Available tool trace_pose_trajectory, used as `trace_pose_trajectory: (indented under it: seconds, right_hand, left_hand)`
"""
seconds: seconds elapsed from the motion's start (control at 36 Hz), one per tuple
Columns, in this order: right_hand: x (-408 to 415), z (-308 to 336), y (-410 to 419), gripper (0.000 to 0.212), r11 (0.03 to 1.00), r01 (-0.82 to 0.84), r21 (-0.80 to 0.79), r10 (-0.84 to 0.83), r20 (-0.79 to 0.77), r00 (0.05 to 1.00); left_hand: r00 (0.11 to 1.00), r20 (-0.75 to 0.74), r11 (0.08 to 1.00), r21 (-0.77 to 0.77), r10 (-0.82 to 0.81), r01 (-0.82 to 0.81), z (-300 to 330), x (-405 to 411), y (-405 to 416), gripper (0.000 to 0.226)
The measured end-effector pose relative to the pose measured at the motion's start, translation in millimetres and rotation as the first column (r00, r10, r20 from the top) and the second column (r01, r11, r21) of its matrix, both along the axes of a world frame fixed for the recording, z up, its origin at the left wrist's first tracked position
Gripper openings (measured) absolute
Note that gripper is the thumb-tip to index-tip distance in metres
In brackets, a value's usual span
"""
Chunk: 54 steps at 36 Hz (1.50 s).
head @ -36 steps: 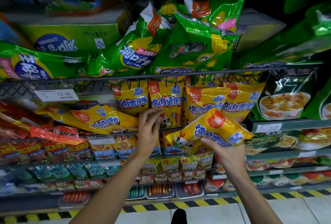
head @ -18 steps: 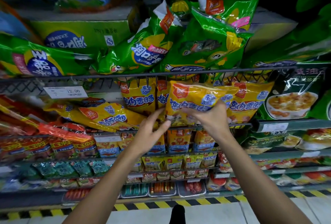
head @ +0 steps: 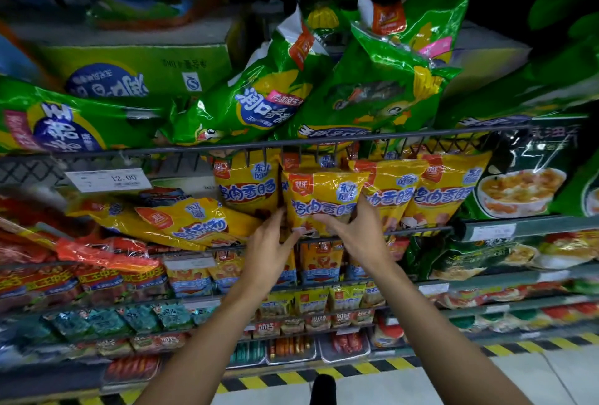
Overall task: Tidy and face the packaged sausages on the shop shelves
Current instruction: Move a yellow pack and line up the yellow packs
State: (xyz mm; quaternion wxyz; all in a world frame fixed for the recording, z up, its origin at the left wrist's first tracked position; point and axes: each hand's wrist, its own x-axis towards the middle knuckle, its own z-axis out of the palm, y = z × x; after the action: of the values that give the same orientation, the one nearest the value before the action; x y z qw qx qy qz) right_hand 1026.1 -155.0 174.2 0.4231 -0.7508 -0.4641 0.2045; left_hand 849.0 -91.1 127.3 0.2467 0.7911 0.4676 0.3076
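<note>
Glossy yellow plastic crinkles on the sausage pack (head: 321, 200), a flat pouch standing upright in the front row on the wire shelf (head: 418, 230). The right hand (head: 359, 236) grips its lower edge, thumb across the front; the left hand (head: 270, 242) presses straight fingers against its left side.

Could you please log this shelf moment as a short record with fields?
held item: yellow sausage pack, upright, label facing out
right hand: grips the pack's lower right edge
left hand: fingers at the pack's lower left corner
row: more yellow packs upright beside it
untidy: yellow packs lying tilted to the left
price tag: reads 12.00
</note>
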Motion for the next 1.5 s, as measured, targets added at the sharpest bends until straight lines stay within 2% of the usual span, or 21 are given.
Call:
trace_pose_trajectory:
  seconds: [0.06,0.11,0.14,0.19,0.28,0.33,0.39,0.47,0.53,0.64,0.72,0.92,1.14,1.28,1.42,1.5]
  right_hand:
    - [-3.8,-11.9,-9.6,0.092,0.992,0.017,0.126,-0.020,0.020,1.000]
    - [-12.7,-22.2,-23.5,0.075,0.948,0.041,0.316,-0.035,-0.026,0.999]
    - [-17.8,-27.1,-29.8,0.076,0.925,0.044,0.379,-0.037,-0.026,0.999]
    - [-24.8,-36.0,-39.8,0.080,0.903,0.002,0.430,-0.040,0.080,0.996]
    - [-25.2,-50.8,-42.9,0.081,0.904,-0.137,0.405,0.011,0.298,0.955]
    - [-22.9,-54.2,-39.2,0.080,0.911,-0.207,0.356,0.072,0.357,0.931]
    - [-21.7,-54.1,-34.5,0.080,0.910,-0.240,0.338,0.100,0.383,0.918]
    - [-21.9,-51.6,-28.9,0.077,0.896,-0.258,0.362,0.085,0.429,0.899]
    - [-25.6,-49.8,-26.5,0.074,0.883,-0.288,0.372,0.077,0.490,0.868]
    - [-28.3,-48.2,-10.1,0.073,0.916,-0.286,0.280,0.083,0.566,0.820]
    - [-25.2,-47.7,2.5,0.073,0.936,-0.259,0.239,0.079,0.575,0.815]
    - [-16.1,-53.5,-0.4,0.072,0.924,-0.293,0.246,0.085,0.615,0.784]
    - [-9.6,-75.6,-16.6,0.077,0.939,-0.289,0.186,0.120,0.610,0.784]
    - [-10.0,-77.6,-23.5,0.081,0.937,-0.301,0.178,0.155,0.560,0.814]
    - [-15.8,-72.9,-29.3,0.081,0.923,-0.300,0.242,0.160,0.468,0.869]
    - [-20.1,-70.4,-34.9,0.081,0.903,-0.310,0.297,0.184,0.386,0.904]
  left_hand:
    - [0.999,-0.015,0.999,0.024,0.039,-0.039,-3.2,2.5,0.3,0.063]
    - [0.998,-0.006,0.997,0.033,0.069,-0.069,-7.6,4.0,-1.1,0.061]
    - [0.997,0.007,0.996,0.039,0.079,-0.079,-9.7,5.0,-2.1,0.061]
    - [0.995,0.035,0.994,0.051,0.096,-0.097,-15.2,7.1,-6.0,0.062]
    - [0.987,0.115,0.989,0.089,0.109,-0.119,-19.9,8.9,-17.0,0.069]
    - [0.979,0.197,0.989,0.130,0.048,-0.075,-20.4,7.9,-22.5,0.074]
    - [0.976,0.212,0.961,0.277,-0.054,-0.007,-18.5,6.6,-25.9,0.078]
    - [0.984,0.109,0.886,0.457,-0.138,0.074,-16.0,6.5,-24.0,0.072]
    - [0.991,0.030,0.884,0.456,-0.131,0.103,-15.8,7.4,-19.8,0.070]
    - [0.988,-0.101,0.900,0.412,-0.113,0.145,-9.7,13.6,-12.3,0.073]
    - [0.984,-0.156,0.909,0.392,-0.086,0.142,-5.3,17.6,-10.6,0.079]
    - [0.983,-0.165,0.902,0.408,-0.082,0.144,-10.1,12.3,-17.5,0.077]
    - [0.980,-0.150,0.937,0.306,-0.128,0.169,-13.1,14.7,-19.5,0.084]
    - [0.977,-0.137,0.939,0.282,-0.163,0.197,-8.9,11.6,-20.5,0.083]
    - [0.970,-0.123,0.932,0.276,-0.208,0.235,1.2,-4.4,-26.8,0.073]
    - [0.980,-0.106,0.949,0.250,-0.170,0.192,2.7,-22.1,-33.9,0.065]
